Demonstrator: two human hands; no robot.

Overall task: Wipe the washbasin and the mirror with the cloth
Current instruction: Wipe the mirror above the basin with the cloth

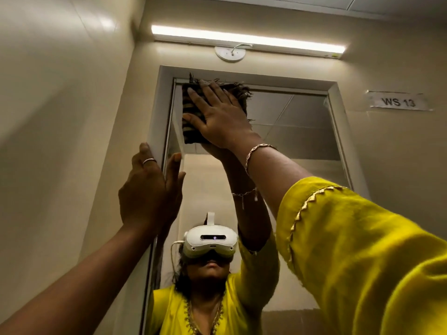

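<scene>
The left hand (151,189) rests on the mirror's (302,141) left frame edge, fingers straight and together. In the mirror's upper left corner, the right hand (221,116) presses the dark cloth (193,112) flat against the glass, fingers spread.

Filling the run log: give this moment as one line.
stage: wiping mirror | right hand: pressing cloth flat, upper left | left hand: open, on mirror frame | washbasin: not visible
</scene>
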